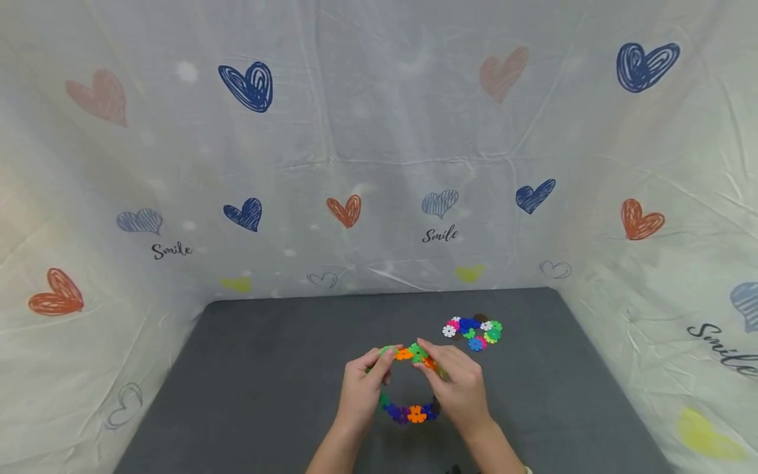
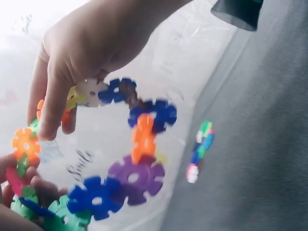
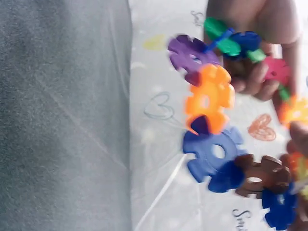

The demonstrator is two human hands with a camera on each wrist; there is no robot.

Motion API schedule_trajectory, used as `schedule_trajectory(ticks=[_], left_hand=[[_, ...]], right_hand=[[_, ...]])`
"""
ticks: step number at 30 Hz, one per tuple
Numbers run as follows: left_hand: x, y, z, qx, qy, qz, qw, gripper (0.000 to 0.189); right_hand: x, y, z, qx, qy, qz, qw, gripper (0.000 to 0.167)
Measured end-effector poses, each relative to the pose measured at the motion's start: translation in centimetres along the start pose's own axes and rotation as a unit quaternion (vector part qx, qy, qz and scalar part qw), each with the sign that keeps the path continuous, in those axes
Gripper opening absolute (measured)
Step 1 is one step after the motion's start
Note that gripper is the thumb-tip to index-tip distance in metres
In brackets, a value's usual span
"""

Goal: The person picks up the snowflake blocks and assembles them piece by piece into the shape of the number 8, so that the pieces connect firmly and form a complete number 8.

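I held the ring of notched discs (image 1: 416, 414) raised over the desk (image 1: 284, 382), between the two grips, its lower arc hanging free. The left grip (image 1: 359, 388) was closed in a pinch, thumb and fingers bearing on the ring's left side, by a pink disc (image 3: 276, 70) and green ones. The right grip (image 1: 464, 388) was likewise closed, thumb and fingertips on the ring's upper right, at a green disc (image 1: 417, 353) and neighbouring orange ones; whether the discs beneath those fingertips were fully joined, I could not tell. Along the free arc I read, from left to right, green, blue, a purple disc (image 2: 136, 179), an orange disc (image 2: 143, 139), blue and a brown disc (image 3: 269, 171), slotted together at their notches. The left wrist view added a white disc (image 2: 90, 91) nearer the right grip. Farther back and to the right, apart from the ring, a cluster of multicoloured discs (image 1: 470, 324) lay on the desk. Behind stood a pale cloth (image 1: 379, 131) printed with hearts.
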State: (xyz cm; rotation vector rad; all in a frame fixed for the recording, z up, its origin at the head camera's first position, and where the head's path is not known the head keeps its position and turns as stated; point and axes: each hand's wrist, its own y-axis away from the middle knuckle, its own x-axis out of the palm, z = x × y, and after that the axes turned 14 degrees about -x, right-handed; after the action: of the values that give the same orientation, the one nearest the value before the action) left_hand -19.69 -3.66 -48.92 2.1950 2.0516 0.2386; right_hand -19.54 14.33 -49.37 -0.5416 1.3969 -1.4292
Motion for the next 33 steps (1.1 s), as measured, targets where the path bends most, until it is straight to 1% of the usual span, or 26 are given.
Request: schedule_trajectory(ticks=[1, 2, 3, 4, 5, 6, 7, 8, 9, 10, 11, 12, 13, 14, 15, 16, 17, 19, 21, 23, 24, 25, 27, 30, 33], left_hand=[[-0.1, -0.5, 0.4, -0.022, 0.013, 0.01, 0.9996, 0.037], [-0.3, -1.0, 1.0, -0.046, 0.029, 0.021, 0.9983, 0.041], [-0.6, -1.6, 1.6, -0.073, 0.048, 0.028, 0.9958, 0.044], [-0.9, -2.1, 2.2, -0.1, 0.068, 0.029, 0.9922, 0.046], [-1.4, -2.7, 3.0, -0.125, 0.088, 0.024, 0.9879, 0.048], [-1.8, -3.1, 3.8, -0.146, 0.108, 0.016, 0.9832, 0.05], [-2.3, -3.5, 4.6, -0.162, 0.118, 0.005, 0.9797, 0.052], [-2.7, -3.8, 5.3, -0.17, 0.118, -0.004, 0.9783, 0.053], [-3.2, -4.1, 5.9, -0.174, 0.104, -0.016, 0.9792, 0.054], [-3.6, -4.3, 6.5, -0.169, 0.074, -0.031, 0.9823, 0.053], [-3.9, -4.6, 7.0, -0.16, 0.029, -0.047, 0.9856, 0.053], [-4.3, -4.8, 7.4, -0.147, -0.024, -0.065, 0.9867, 0.053], [-4.6, -5.1, 7.6, -0.132, -0.081, -0.083, 0.9845, 0.055], [-5.0, -5.3, 7.8, -0.116, -0.136, -0.099, 0.9789, 0.057], [-5.4, -5.5, 7.9, -0.102, -0.184, -0.11, 0.9713, 0.063], [-5.8, -5.7, 8.0, -0.09, -0.226, -0.113, 0.9633, 0.069], [-6.2, -5.9, 7.9, -0.081, -0.262, -0.105, 0.9558, 0.08], [-6.9, -6.2, 7.7, -0.069, -0.314, -0.064, 0.9448, 0.101], [-7.3, -6.3, 7.5, -0.073, -0.351, -0.012, 0.9334, 0.117], [-7.3, -6.2, 7.5, -0.086, -0.382, 0.021, 0.9198, 0.128], [-7.2, -6.0, 7.6, -0.091, -0.388, 0.031, 0.9165, 0.131], [-7.0, -5.9, 7.6, -0.098, -0.392, 0.034, 0.9139, 0.132], [-6.6, -5.6, 7.7, -0.102, -0.398, 0.035, 0.911, 0.135], [-5.9, -5.4, 7.6, -0.087, -0.395, 0.043, 0.9135, 0.134], [-5.6, -5.6, 7.4, -0.078, -0.39, 0.058, 0.9157, 0.132]], right_hand=[[0.0, 0.2, -0.3, 0.031, -0.005, 0.023, 0.9992, 0.046], [0.0, 0.5, -0.7, 0.069, -0.017, 0.049, 0.9963, 0.053], [0.0, 0.9, -1.2, 0.115, -0.03, 0.074, 0.9901, 0.06], [0.0, 1.3, -1.6, 0.165, -0.042, 0.093, 0.9809, 0.062], [0.0, 1.9, -2.1, 0.219, -0.051, 0.106, 0.9687, 0.063], [0.0, 2.4, -2.6, 0.27, -0.058, 0.117, 0.9538, 0.063], [0.0, 3.1, -3.0, 0.317, -0.065, 0.128, 0.9375, 0.062], [0.0, 3.8, -3.4, 0.352, -0.072, 0.142, 0.9224, 0.059], [0.0, 4.4, -3.7, 0.381, -0.081, 0.157, 0.9077, 0.056], [0.1, 5.0, -4.0, 0.402, -0.089, 0.177, 0.8938, 0.054], [0.2, 5.5, -4.2, 0.42, -0.101, 0.201, 0.8794, 0.055], [0.3, 5.9, -4.4, 0.431, -0.117, 0.228, 0.8652, 0.059], [0.4, 6.3, -4.5, 0.437, -0.131, 0.253, 0.8534, 0.063], [0.7, 6.6, -4.6, 0.44, -0.141, 0.275, 0.8431, 0.068], [0.9, 6.8, -4.7, 0.441, -0.151, 0.287, 0.8365, 0.074], [1.2, 7.0, -4.8, 0.438, -0.152, 0.298, 0.8344, 0.078], [1.4, 7.1, -4.9, 0.433, -0.153, 0.304, 0.8347, 0.084], [2.0, 7.2, -5.2, 0.412, -0.146, 0.312, 0.8435, 0.089], [2.6, 7.3, -5.4, 0.393, -0.144, 0.323, 0.8486, 0.092], [3.2, 7.4, -5.6, 0.379, -0.143, 0.335, 0.8503, 0.09], [3.5, 7.5, -5.7, 0.374, -0.144, 0.34, 0.8508, 0.087], [3.7, 7.5, -5.7, 0.371, -0.143, 0.344, 0.8507, 0.086], [4.0, 7.4, -5.8, 0.369, -0.142, 0.347, 0.8506, 0.083], [4.1, 7.3, -5.9, 0.369, -0.139, 0.345, 0.8518, 0.082], [4.1, 7.0, -5.9, 0.368, -0.139, 0.345, 0.8525, 0.082]])
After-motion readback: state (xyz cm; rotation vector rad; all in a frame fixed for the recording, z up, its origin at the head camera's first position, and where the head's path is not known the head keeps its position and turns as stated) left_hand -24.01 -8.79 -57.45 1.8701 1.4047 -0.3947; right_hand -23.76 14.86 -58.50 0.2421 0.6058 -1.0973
